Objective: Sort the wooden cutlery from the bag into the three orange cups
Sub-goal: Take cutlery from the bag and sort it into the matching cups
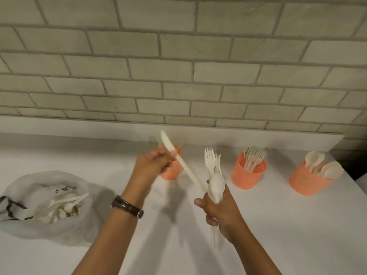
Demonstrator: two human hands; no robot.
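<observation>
Gripping knife point(179, 161) in raised left hand point(154, 162), right hand point(217, 209) clutching cutlery bundle point(215, 175)

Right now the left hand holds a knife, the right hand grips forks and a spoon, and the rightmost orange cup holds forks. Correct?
Not quite. The head view shows the rightmost orange cup holding spoons instead. The rest stands: the left hand holds a knife, and the right hand grips forks and a spoon.
</observation>
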